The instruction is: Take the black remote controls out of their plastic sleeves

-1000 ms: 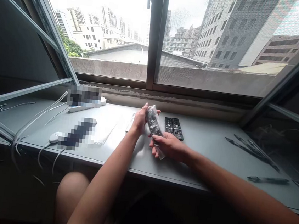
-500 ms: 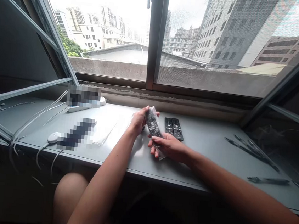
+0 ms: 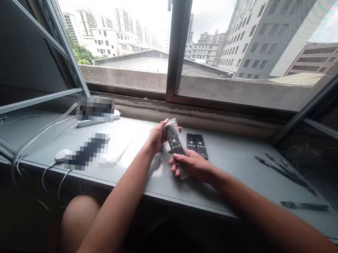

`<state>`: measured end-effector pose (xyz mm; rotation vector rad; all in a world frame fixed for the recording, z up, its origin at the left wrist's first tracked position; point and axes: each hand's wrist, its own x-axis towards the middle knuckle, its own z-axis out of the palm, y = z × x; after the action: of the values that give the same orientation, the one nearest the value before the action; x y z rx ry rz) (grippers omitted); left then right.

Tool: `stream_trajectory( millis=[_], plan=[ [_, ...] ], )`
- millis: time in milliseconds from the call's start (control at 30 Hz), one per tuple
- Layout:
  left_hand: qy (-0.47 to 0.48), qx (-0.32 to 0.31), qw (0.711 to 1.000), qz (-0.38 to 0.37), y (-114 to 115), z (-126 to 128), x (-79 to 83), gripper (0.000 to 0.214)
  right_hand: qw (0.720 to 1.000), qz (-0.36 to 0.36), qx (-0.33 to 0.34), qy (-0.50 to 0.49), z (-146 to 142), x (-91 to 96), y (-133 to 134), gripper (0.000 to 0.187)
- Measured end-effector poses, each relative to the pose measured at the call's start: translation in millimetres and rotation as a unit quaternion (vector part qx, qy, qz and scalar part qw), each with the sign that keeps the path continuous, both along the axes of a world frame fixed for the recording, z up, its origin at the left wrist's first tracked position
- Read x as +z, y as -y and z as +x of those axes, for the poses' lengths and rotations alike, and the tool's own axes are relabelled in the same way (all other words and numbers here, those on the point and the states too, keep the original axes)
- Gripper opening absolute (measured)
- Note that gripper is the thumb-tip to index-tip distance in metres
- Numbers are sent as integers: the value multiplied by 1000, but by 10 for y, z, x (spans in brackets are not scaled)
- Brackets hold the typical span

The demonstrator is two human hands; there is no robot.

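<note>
Between my hands, above the desk, is a black remote control (image 3: 174, 140) inside a clear plastic sleeve, tilted with its buttons facing up. My left hand (image 3: 156, 136) is closed on its far end, the thumb along the edge. Around the near end my right hand (image 3: 191, 164) is wrapped, with the thumb on top and the fingers beneath. The sleeve's lower end sticks out below the right fingers. Just beyond my right hand, two bare black remote controls (image 3: 196, 145) lie side by side on the desk.
The grey desk (image 3: 236, 174) runs below a window. On its left are plastic sleeves (image 3: 119, 151), a white power strip (image 3: 98, 120), a white round charger (image 3: 61, 155), cables and blurred-out items. Several pens (image 3: 285, 173) lie at right. Metal frame bars slant up both sides.
The sleeved remote control stays in both hands and has turned slightly, its buttons showing more clearly through the plastic. Otherwise the view has only shifted a little.
</note>
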<state>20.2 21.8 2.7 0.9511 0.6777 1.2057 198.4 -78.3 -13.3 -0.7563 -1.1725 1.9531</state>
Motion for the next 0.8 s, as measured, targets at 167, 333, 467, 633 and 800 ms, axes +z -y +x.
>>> stream_trajectory(
  millis=[167,333,467,633,800],
  plan=[
    [-10,10,1000,8,-8,6,-9,38,1000,3,5,11,6,2,2,36],
    [0,5,1000,17,21,9,15,43,1000,11,-1,6,26,-21,-22,37],
    [-8,-60,998,-13,33,10,18,50,1000,15,-3,6,32,-26,-31,37],
    [-18,-36,999,10,19,2,11,42,999,25,-1,30,24,21,-9,36],
    [-29,-94,995,21,57,-4,41,54,999,26,1,32,27,43,-6,38]
  ],
)
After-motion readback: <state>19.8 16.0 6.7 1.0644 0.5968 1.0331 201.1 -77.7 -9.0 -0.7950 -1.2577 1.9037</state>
